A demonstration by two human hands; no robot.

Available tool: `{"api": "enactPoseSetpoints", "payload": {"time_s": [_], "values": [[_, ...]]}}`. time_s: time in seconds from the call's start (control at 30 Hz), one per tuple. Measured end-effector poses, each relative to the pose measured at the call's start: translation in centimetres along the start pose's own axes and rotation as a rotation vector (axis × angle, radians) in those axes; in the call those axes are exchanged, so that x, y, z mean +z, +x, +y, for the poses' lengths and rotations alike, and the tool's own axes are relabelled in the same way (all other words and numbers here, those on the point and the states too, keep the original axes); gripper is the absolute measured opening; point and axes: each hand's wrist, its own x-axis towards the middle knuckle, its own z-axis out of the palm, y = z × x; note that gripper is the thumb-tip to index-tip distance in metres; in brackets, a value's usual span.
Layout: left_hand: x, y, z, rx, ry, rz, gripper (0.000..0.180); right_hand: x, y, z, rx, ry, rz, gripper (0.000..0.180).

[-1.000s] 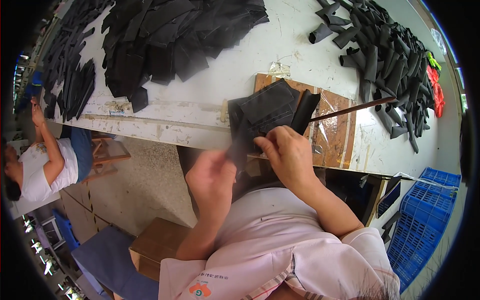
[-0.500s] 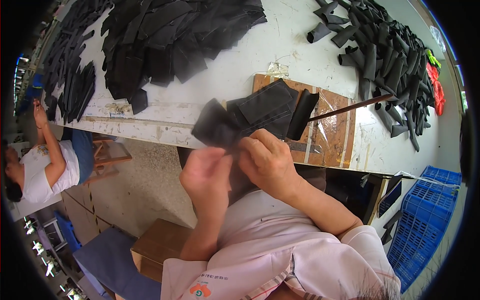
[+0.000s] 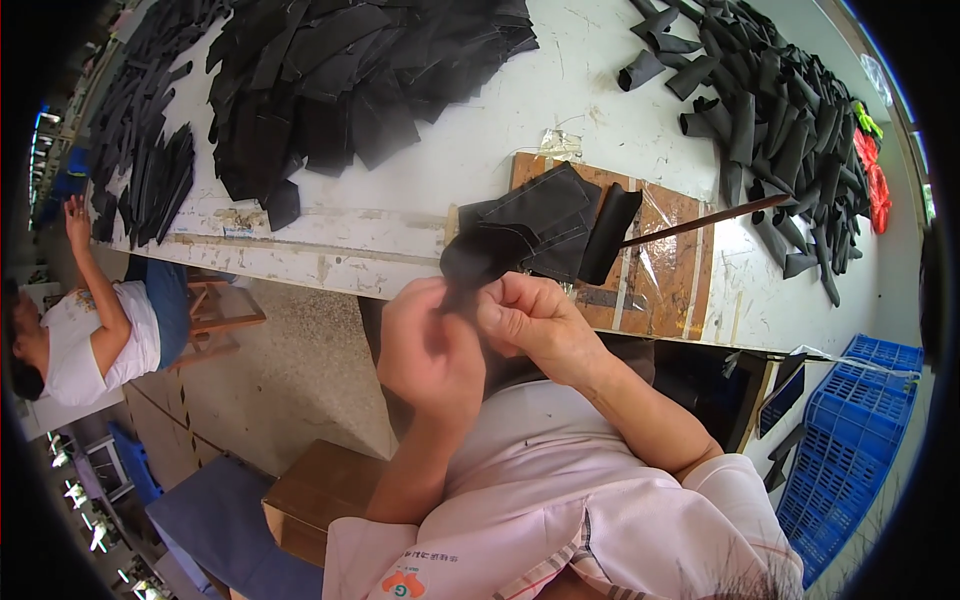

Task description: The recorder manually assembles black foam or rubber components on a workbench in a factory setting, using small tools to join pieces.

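Observation:
Both my hands meet at the table's near edge, pinching a black fabric piece (image 3: 485,255) that stands up from between them. My left hand (image 3: 425,345) is curled and closed on its lower left side, a little smeared by motion. With thumb and fingers pressed together, my right hand (image 3: 532,318) grips the same piece from the right. Just beyond lie flat black fabric pieces with pale stitch lines (image 3: 555,215) on a brown board (image 3: 660,285). A rolled black piece (image 3: 610,235) rests beside them, touched by the tip of a thin brown stick (image 3: 705,220).
A big heap of flat black pieces (image 3: 330,80) covers the far left of the white table (image 3: 580,90); black tubes (image 3: 770,130) pile up at the right. Blue crates (image 3: 850,430) stand at lower right, a cardboard box (image 3: 320,490) at lower left. Another person (image 3: 95,330) sits left.
The black fabric piece has swung right and narrowed between my hands. My left hand has moved slightly right and down. The other person's hand has shifted a little.

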Motion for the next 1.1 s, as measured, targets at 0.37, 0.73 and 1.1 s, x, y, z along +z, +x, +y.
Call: {"api": "enactPoseSetpoints", "payload": {"time_s": [0.37,0.73,1.1], "values": [[-0.4,-0.3,-0.5,0.420,0.201,-0.053,0.024,1.2,-0.5,-1.4,-0.544,-0.999,0.113,0.014],[-3.5,1.7,0.6,-0.592,-0.754,-0.628,0.036,1.1,-1.0,-5.4,-0.845,-1.385,-0.013,0.028],[-3.6,1.6,-0.7,-0.586,-1.107,-0.629,0.022,0.1,-2.2,-4.0,-0.053,-0.651,0.039,0.019]]}}
